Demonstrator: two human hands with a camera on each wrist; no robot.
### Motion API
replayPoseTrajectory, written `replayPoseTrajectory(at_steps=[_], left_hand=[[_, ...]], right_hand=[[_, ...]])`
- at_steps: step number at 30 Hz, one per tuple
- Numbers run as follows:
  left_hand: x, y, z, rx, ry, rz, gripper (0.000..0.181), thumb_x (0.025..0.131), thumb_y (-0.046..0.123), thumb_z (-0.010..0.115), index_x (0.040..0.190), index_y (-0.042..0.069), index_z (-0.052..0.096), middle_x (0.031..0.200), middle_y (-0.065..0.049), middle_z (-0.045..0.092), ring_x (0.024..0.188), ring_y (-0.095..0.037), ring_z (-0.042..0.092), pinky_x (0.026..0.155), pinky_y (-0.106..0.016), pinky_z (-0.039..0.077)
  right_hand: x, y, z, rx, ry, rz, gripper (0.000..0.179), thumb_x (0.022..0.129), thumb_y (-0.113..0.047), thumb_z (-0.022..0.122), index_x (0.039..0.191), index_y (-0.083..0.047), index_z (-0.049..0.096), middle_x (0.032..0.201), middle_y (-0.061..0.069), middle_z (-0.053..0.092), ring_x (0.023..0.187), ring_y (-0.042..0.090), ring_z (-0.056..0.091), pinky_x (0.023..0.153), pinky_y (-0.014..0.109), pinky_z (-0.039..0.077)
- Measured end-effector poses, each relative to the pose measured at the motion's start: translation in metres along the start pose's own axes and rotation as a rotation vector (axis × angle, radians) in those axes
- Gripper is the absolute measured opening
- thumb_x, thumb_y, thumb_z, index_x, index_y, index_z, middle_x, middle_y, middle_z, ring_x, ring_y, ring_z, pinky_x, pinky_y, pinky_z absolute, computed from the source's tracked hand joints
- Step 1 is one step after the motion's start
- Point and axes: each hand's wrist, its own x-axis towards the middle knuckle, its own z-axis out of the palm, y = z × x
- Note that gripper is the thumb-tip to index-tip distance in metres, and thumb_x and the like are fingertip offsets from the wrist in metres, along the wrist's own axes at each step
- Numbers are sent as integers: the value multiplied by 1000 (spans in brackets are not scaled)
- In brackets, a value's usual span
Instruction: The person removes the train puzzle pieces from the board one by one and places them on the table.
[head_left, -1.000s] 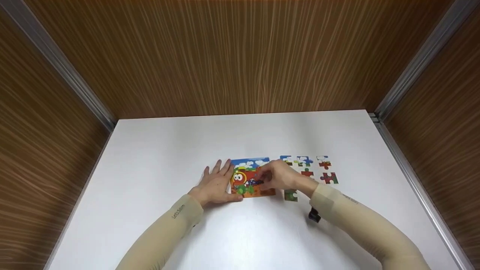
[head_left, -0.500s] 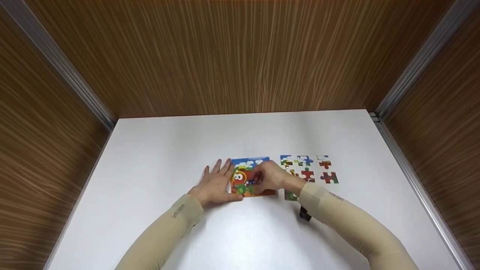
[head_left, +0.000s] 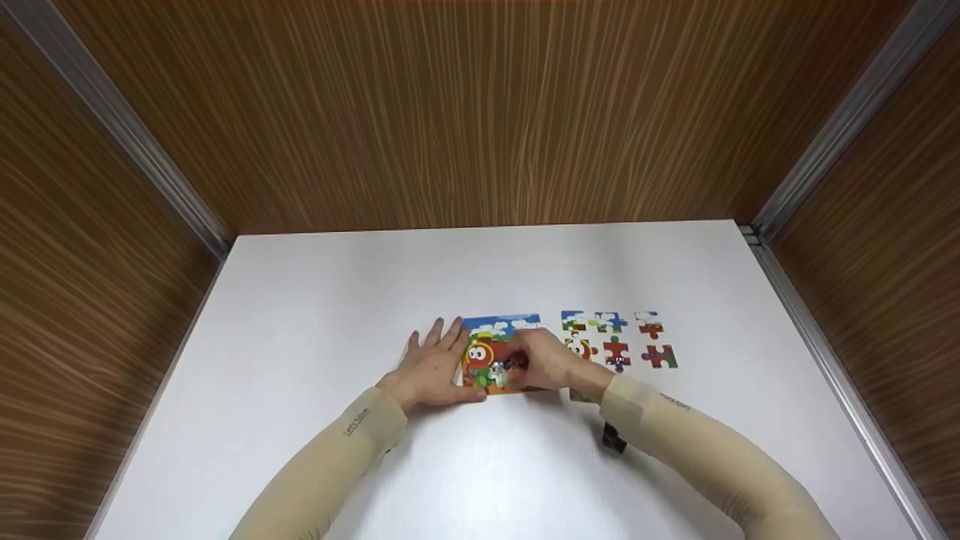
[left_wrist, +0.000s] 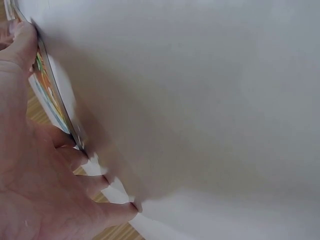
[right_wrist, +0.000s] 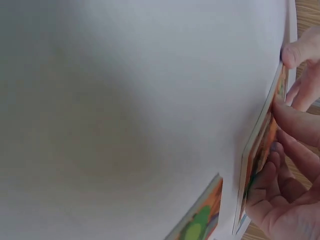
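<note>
A colourful picture board (head_left: 477, 358) with a red smiling character lies on the white table. My left hand (head_left: 431, 375) is spread flat along its left side, with the thumb at the lower left corner. Over the board's right half, my right hand (head_left: 551, 360) has its fingers bent and pinches a small jigsaw piece (head_left: 517, 361), mostly hidden by the fingers. In the right wrist view, the fingers of the right hand (right_wrist: 290, 180) rest against the board's face (right_wrist: 262, 145), near its edge. The left wrist view shows the left fingertips touching the table.
Several loose jigsaw pieces lie right of the board, among them a red one (head_left: 616, 352), a red and green one (head_left: 659, 356) and one with eyes (head_left: 579, 347). A green piece (right_wrist: 200, 220) lies beside the board. A wood-grain panel (head_left: 480, 112) stands behind.
My right hand has first moved left over the board, then shifted slightly, its fingers still bent together. A pale patch now shows beside its fingertips. The left hand stays in place.
</note>
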Motion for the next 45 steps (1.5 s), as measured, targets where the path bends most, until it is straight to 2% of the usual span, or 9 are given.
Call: replayPoseTrajectory(at_steps=[4,8,11,16,25,33,36,45], left_hand=[[1,0,1,3,-1,-1,130,91,87,68,181,9,17,192,-13,7,178,-48,8,137,-79,17],[1,0,1,8,1,3,130,91,87,68,181,9,16,192,-13,8,178,-48,9,136,-80,17],[0,-1,2,7,2,3,130,91,87,68,181,9,16,192,-13,7,178,-48,8,136,-80,17],[0,-2,3,5,-3,-2,130,92,87,68,181,9,16,192,-13,6,178,-48,7,137,-79,17],[0,-1,3,-9,-2,-2,128,92,86,68,181,9,17,192,-12,6,178,-47,6,138,-78,15],[0,0,3,-19,-9,-8,128,92,85,68,181,10,15,193,-10,4,178,-46,5,138,-77,14],[0,1,2,-20,-7,-10,127,93,85,68,181,10,15,193,-10,4,179,-46,4,138,-77,14],[0,3,1,-12,-14,-17,127,93,85,68,181,10,15,193,-10,3,179,-45,3,139,-77,12]], right_hand=[[-2,2,3,-24,23,-31,34,87,-5,91,121,-5,87,107,10,79,91,14,65,79,26,56],[-5,2,4,-9,30,-28,31,94,-8,88,125,-7,86,111,10,79,95,16,67,84,29,58],[-6,1,3,38,19,7,28,99,-6,83,127,-8,85,115,10,81,99,18,73,88,32,62],[-8,-1,1,135,-3,83,27,102,-2,77,127,-9,84,122,10,83,106,20,77,96,37,66],[-11,2,-5,213,2,82,20,105,-4,74,122,-9,84,120,11,85,98,15,76,89,30,63],[-18,1,-17,270,5,85,22,105,-4,72,122,-12,85,116,9,85,97,13,75,92,33,63],[-22,2,-22,294,10,91,22,105,-3,72,121,-12,85,113,10,84,95,13,73,90,31,61],[-37,11,-38,291,42,96,21,104,-5,76,124,-9,84,114,13,84,90,13,72,79,21,58]])
